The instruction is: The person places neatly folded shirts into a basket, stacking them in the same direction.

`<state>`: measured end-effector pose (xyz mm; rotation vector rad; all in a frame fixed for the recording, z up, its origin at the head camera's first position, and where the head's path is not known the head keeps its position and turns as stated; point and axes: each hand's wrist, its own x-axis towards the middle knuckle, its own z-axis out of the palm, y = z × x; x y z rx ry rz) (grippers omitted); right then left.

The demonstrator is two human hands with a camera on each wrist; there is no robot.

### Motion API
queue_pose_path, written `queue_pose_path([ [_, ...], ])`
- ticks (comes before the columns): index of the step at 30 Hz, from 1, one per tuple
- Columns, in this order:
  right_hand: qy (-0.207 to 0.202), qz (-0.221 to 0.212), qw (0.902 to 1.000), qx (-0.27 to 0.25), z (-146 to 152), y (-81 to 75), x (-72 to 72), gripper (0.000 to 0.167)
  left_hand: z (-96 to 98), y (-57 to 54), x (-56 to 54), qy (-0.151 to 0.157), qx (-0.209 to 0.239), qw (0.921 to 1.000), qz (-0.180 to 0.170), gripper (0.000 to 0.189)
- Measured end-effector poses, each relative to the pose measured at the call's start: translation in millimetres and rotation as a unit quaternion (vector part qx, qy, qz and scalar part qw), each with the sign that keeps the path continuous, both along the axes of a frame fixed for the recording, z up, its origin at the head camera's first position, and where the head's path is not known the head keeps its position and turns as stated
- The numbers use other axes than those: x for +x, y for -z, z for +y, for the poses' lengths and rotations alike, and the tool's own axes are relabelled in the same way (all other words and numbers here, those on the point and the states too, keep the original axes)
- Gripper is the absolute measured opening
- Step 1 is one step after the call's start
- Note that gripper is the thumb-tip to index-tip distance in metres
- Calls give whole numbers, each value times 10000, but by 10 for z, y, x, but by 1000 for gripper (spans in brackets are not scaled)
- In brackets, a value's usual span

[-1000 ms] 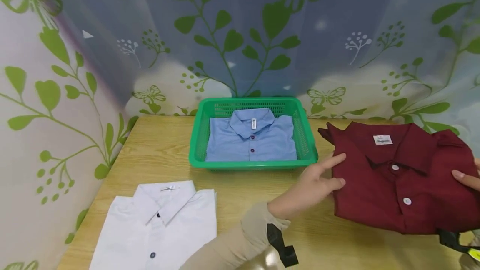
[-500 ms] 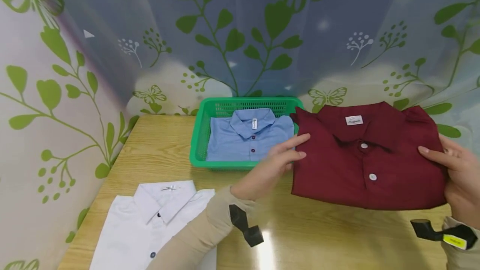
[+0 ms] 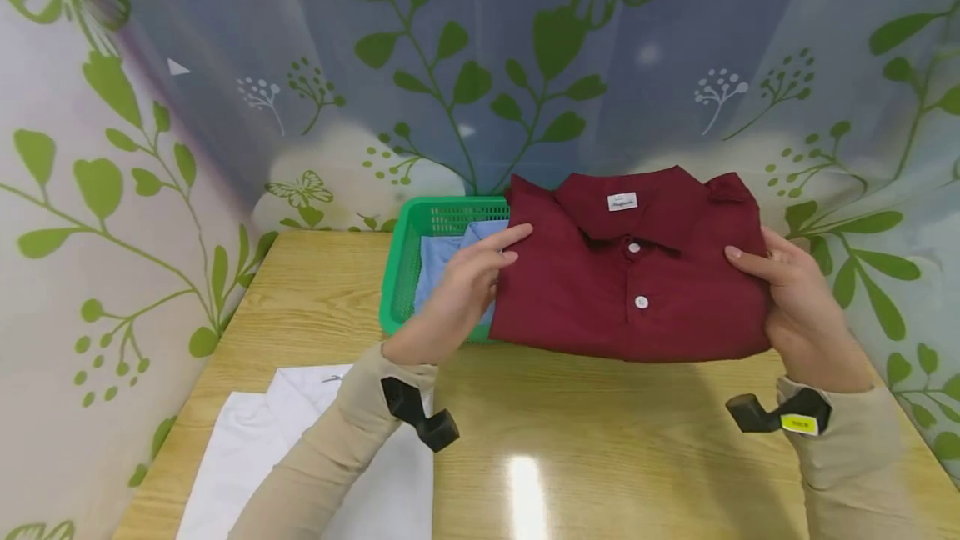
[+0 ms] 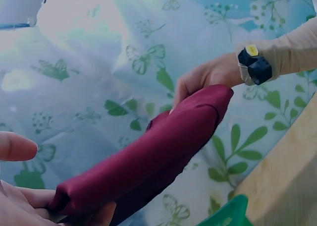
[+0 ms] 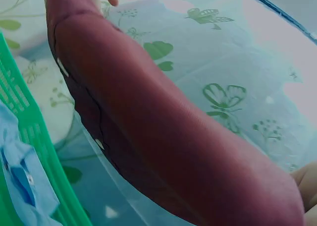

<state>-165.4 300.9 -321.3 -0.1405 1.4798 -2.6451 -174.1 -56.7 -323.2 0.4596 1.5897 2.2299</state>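
A folded dark red shirt with a collar, white buttons and a white neck label hangs in the air between both hands. My left hand grips its left side, thumb and fingers at the edge. On the opposite side my right hand holds the shirt, thumb on top and the other fingers partly hidden beneath. In the head view the shirt overlaps the right part of a green plastic basket. Inside that basket lies a folded light blue shirt, mostly covered from sight.
A folded white shirt lies at the front left of the wooden table, partly behind my left forearm. Behind the table hangs a curtain printed with green leaves and butterflies. Each wrist wears a black camera mount.
Both hands have carried the red shirt leftward and upward from the right of the table, so it now covers the right part of the basket. The white shirt stays put.
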Motion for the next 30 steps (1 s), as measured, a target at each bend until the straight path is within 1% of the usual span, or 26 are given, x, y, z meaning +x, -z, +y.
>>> queue_pose_path([
  [3, 29, -41, 10000, 61, -173, 21, -131, 40, -126, 7, -67, -105, 63, 9999, 57, 53],
  [6, 77, -153, 9996, 237, -336, 44, -268, 40, -243, 37, -146, -331, 212, 9992, 10, 52],
  [7, 83, -214, 9992, 319, -392, 50, -315, 43, -281, 50, -174, -410, 280, 9988, -13, 51],
  [10, 48, -408, 9971, 645, -552, 68, -446, 60, -390, 104, -257, -707, 369, 9968, -101, 51],
  [12, -15, -558, 9950, 831, -650, 89, -524, 70, -465, 153, -306, -874, 336, 9956, -63, 50],
  [15, -109, -734, 9921, 1016, -777, 138, -634, 71, -565, 237, -376, -1069, 220, 9940, -45, 49],
  [17, -223, -814, 9910, 1039, -844, 180, -708, 69, -628, 298, -421, -1121, 149, 9936, -41, 48],
  [21, -547, -953, 9885, 1041, -941, 271, -854, 69, -734, 412, -507, -1135, 123, 9930, -289, 48],
  [24, -730, -986, 9855, 1173, -993, 355, -952, 68, -783, 481, -561, -1168, 49, 9920, -474, 48],
  [28, -745, -1081, 9803, 1476, -1049, 480, -1039, 67, -820, 568, -617, -1203, -207, 9904, -654, 49],
  [30, -789, -1145, 9779, 1564, -1073, 539, -1066, 69, -842, 592, -622, -1104, -353, 9909, -684, 50],
])
